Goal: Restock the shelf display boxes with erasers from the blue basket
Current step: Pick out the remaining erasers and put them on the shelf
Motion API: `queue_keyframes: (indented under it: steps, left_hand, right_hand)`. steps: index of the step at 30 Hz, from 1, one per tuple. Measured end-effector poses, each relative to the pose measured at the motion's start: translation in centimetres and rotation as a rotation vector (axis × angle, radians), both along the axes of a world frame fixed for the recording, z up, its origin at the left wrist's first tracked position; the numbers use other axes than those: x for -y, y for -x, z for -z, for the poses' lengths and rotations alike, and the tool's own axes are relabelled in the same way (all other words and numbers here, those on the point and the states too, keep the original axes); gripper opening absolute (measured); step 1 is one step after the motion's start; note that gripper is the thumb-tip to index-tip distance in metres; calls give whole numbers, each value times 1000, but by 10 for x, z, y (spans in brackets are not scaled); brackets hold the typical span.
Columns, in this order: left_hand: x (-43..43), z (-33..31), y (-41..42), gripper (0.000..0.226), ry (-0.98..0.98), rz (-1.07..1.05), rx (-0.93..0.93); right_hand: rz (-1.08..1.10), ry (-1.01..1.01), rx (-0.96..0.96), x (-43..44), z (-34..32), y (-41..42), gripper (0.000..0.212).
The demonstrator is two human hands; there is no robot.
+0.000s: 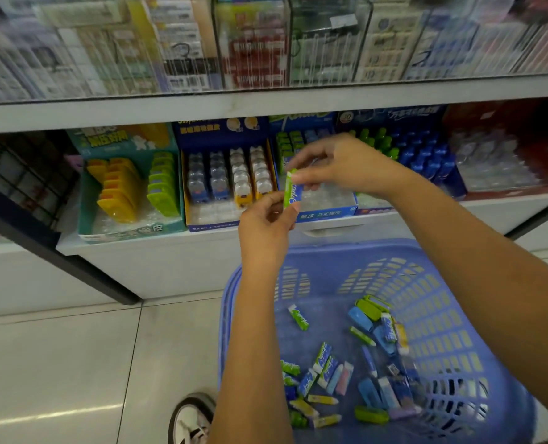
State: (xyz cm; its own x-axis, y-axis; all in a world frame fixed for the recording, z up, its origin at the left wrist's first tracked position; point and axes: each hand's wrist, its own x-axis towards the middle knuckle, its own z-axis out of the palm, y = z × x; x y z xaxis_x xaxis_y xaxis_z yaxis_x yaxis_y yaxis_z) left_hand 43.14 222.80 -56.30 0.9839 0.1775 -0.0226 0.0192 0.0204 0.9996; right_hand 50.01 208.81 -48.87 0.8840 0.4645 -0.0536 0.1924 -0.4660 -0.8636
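We're pinching the green eraser (289, 189) upright, right hand (340, 165) on its top end, left hand (266, 227) on the bottom, just in front of the blue box (327, 213) and above the basket (229, 315). Grip's light, so it could slip and miss the box

You can read "30" in a round badge (348, 117) on the dark-blue box header (394, 115). The blue display box (325, 214) has white Chinese characters on its front (apparently ending 橡皮). The green eraser (288, 190) carries white script, too blurred to read.
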Motion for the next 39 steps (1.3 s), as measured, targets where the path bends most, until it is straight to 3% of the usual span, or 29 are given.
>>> queue_keyframes:
  steps: [2, 4, 6, 8, 10, 13, 24, 26, 30, 32, 34, 37, 39]
  left_hand:
    - [5, -3, -1, 16, -54, 33, 34]
    - [10, -3, -1, 36, -173, 120, 22]
    - [16, 0, -1, 54, -449, 231, 7]
    - [22, 4, 0, 58, -731, 318, 8]
    - [26, 7, 2, 60, -852, 355, -14]
    - [26, 9, -1, 61, -861, 349, -15]
    - [23, 11, -4, 61, -888, 386, -16]
    - [23, 9, 0, 56, -813, 339, 26]
    - [24, 11, 19, 22, -505, 45, 193]
    - [25, 28, 23, 30, -539, 125, 104]
    - [27, 54, 26, 33, -641, 256, -61]
    - [30, 102, 37, 24, -818, 438, -358]
    - [32, 132, 50, 22, -918, 603, -543]
  right_hand:
    - [25, -3, 32, 10, -4, 4, 16]
    - [174, 39, 164, 17, -6, -4, 19]
    - [295, 155, 300, 20, -6, -18, 21]
    - [305, 266, 321, 17, -3, -34, 25]
    - [241, 425, 312, 9, 3, -49, 28]
    - [144, 652, 338, -2, 9, -61, 30]
    - [114, 666, 282, -12, 16, -76, 31]
    - [108, 672, 266, -12, 14, -75, 32]
    - [189, 611, 374, -4, 11, -51, 40]
    - [280, 346, 381, 9, 19, -16, 26]
    - [309, 208, 274, 24, 41, 30, 9]
    - [239, 274, -15, 36, 97, 82, 13]
    - [136, 432, -221, 39, 138, 99, 22]
